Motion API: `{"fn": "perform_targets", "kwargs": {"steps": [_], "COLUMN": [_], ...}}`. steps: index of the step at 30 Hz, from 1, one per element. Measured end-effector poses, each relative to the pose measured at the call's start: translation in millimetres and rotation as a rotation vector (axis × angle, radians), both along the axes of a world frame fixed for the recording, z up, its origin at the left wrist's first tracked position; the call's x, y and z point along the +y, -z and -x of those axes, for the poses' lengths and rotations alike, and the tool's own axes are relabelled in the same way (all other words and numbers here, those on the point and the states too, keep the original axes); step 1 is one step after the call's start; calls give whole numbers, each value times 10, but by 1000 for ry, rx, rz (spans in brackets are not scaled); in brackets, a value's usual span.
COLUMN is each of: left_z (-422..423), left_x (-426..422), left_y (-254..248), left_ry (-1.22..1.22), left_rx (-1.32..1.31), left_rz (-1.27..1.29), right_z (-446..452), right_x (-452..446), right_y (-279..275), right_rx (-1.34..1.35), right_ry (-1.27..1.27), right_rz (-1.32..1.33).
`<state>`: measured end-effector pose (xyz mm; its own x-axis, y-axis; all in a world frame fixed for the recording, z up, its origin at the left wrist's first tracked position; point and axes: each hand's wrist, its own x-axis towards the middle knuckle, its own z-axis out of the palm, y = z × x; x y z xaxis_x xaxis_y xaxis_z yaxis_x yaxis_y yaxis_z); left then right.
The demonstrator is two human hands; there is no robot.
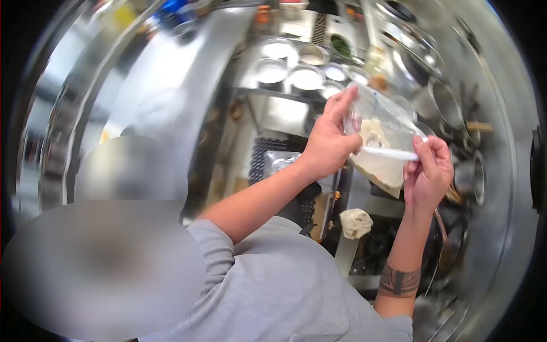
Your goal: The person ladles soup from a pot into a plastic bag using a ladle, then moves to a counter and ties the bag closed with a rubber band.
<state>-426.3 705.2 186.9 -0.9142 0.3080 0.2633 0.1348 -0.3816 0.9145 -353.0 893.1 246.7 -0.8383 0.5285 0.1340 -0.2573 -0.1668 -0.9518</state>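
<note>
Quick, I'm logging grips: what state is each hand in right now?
Left hand: closed, holding one side of a clear plastic package.
Right hand: closed, its grip pinching the opposite edge.

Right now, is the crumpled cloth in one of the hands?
No, the left hand and right hand hold the see-through plastic, while the crumpled cloth lies apart from them.

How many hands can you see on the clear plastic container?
2: the left hand at the left side of the clear plastic container, and the right hand pinching its right edge. Any others may be hidden.
</note>
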Motion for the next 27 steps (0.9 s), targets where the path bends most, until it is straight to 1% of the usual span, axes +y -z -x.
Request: {"fn": "perform_targets", "kwargs": {"steps": [1,2,3,5,7,9,10,12,13,15,16,18,19,21,22,23,24,25,27], "left_z": [-137,-309,-476,-762,-1033,-1292,-1430,-1697,-1803,-2023,-2109,-2267,-2354,-2495,-2559,-2638,-2709,-2787,-2914], "left_x": [-256,-538,-835,-1364,-1877,-2384,-2628,-3073,-3282,-3652,-3797,-4073,-4232,-4521,-4636,-4719,-4785,-4853,-4981], "left_y": [-8,-26,-115,-89,-14,57,92,195,259,387,405,445,533,811,932,1047,1085,1118,1146], "left_ry": [-52,-112,-189,-316,-439,-665,-690,-953,-984,-1194,-1227,-1418,-1440,-1564,-1579,-1615,-1646,-1645,-1580], "left_rx": [6,-55,-81,-130,-106,-74,-75,-124,-135,-134,-149,-263,-281,-332,-348,-357,-366,-382,-572], "left_rz": [9,-20,30,21,21,76,68,240,229,340,334,286,278,465,459,501,547,548,108], "right_z": [-14,-53,-75,-57,-25,7,17,60,94,98,88,70,47,1,-15,-28,-38,-46,-14], "right_x": [-228,-478,-727,-1223,-1714,-2302,-2599,-3164,-3456,-4004,-4284,-4785,-4996,-5359,-5508,-5619,-5680,-5712,-5731], "right_y": [-5,-3,-19,43,159,204,209,269,310,377,409,533,617,795,905,995,1071,1132,1226], "right_rx": [5,-24,-54,-102,-136,-178,-195,-223,-227,-246,-256,-231,-240,-245,-208,-215,-203,-193,-235], "right_ry": [-74,-148,-213,-388,-559,-691,-760,-899,-975,-1071,-1118,-1204,-1229,-1288,-1293,-1309,-1295,-1276,-1307], "right_rz": [7,23,32,101,101,64,32,-40,-78,-153,-216,-362,-372,-488,-566,-573,-661,-749,-783]}}
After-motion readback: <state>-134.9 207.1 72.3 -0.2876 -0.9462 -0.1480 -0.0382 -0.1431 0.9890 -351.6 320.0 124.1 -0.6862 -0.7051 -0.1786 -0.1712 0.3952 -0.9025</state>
